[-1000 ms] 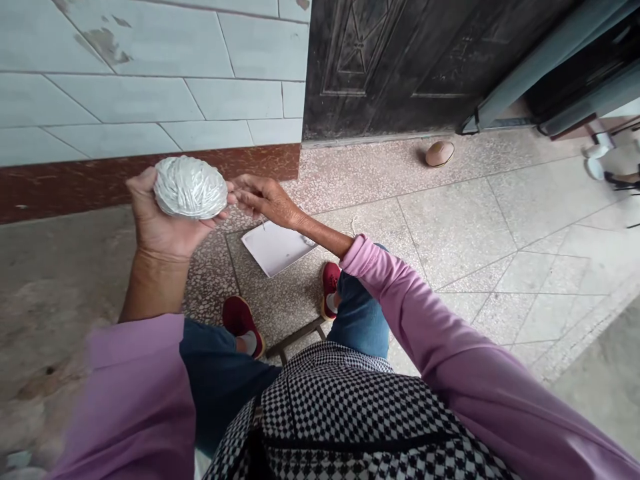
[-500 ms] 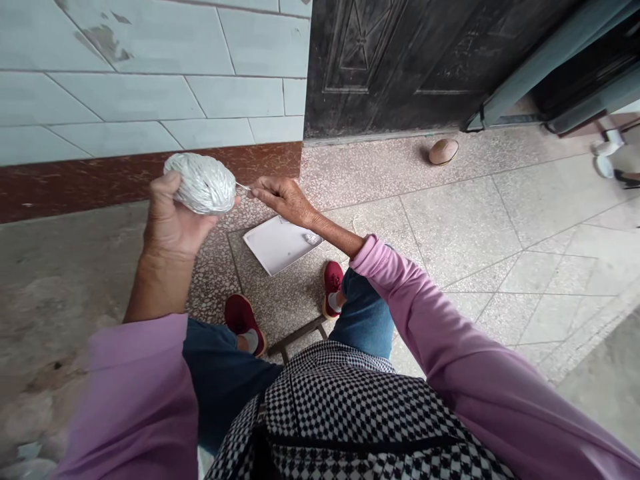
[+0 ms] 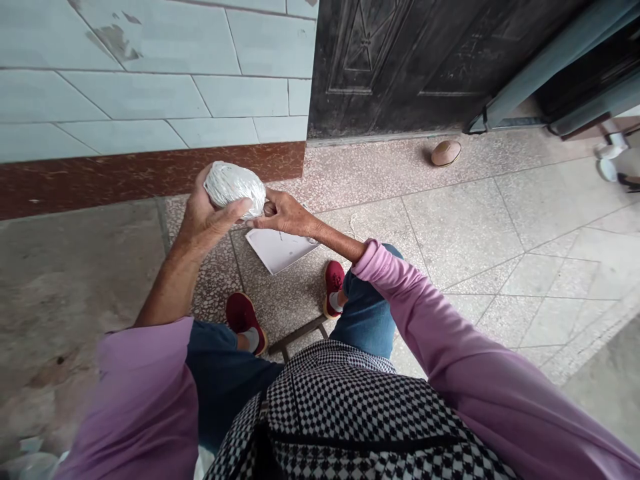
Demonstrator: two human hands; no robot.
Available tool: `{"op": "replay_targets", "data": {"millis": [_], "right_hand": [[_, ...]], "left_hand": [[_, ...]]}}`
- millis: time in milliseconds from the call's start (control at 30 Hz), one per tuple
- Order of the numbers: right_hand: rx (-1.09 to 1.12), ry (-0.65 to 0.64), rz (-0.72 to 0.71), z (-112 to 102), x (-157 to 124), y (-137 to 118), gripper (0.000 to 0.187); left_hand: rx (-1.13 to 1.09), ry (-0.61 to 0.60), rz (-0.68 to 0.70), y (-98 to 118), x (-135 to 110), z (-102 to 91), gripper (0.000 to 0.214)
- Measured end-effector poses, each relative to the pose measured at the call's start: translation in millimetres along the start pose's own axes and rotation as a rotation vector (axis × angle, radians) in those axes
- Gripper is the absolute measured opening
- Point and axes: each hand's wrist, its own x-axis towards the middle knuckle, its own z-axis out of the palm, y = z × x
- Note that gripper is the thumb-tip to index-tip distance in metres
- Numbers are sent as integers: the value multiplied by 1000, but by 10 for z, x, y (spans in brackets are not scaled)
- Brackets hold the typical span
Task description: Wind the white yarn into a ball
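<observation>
A ball of glossy white string (image 3: 234, 188) rests in my left hand (image 3: 203, 217), with the palm under it and the thumb across its near side. At the ball's right end is my right hand (image 3: 291, 215), its fingers curled and closed on the string right against the ball. The strand itself is hidden by those fingers. Below the hands, a white shallow tray (image 3: 280, 255) lies on the floor, partly covered by my right hand and forearm. Loose white string (image 3: 354, 225) trails on the floor just beyond my right forearm.
A tiled wall (image 3: 145, 100) with a red-brown base strip stands in front, beside a dark door (image 3: 380, 73). A rounded tan object (image 3: 446, 153) lies near the door. My red shoes (image 3: 244, 320) flank the tray, and a dark bar (image 3: 297, 335) crosses between my legs.
My left hand has turned and moved right with the ball. My right hand has come up against the ball; the short taut strand between them no longer shows.
</observation>
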Motion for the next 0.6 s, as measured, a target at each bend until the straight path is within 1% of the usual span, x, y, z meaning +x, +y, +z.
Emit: {"op": "replay_targets", "data": {"millis": [67,133,200,267,300,367,400,433,500,567,600], "right_hand": [[-80,26,-37,-20,14,5,51],[-192,41,-75,-22,21,18,42],[-327,34,-93,2,5,27,36],[-437,-11,-91,45,-39,16,37],[-476,-45,-89,68,-67,0,38],[-536,-113,-105,93,-123,-56,40],[-563,-143,-123,86,-145,-91,41],[-588,-161,-142,63,-160,-127,41],[-628,-160,-173,-36,-168,-193,39],[-651,-118,-188,-186,-152,-232,40],[-661,-90,-194,-269,-138,-240,43]], "left_hand": [[-21,16,-5,23,-21,29,106],[-61,33,-34,46,-19,48,102],[-35,46,-70,55,23,20,105],[56,60,-102,37,99,-46,111],[117,93,-100,20,140,-81,113],[265,168,-63,-21,206,-130,114],[346,184,-42,-39,223,-139,113],[425,180,-25,-52,228,-137,111],[543,118,-24,-59,197,-108,107],[582,35,-61,-42,123,-64,103],[568,-15,-79,-28,77,-42,101]]}}
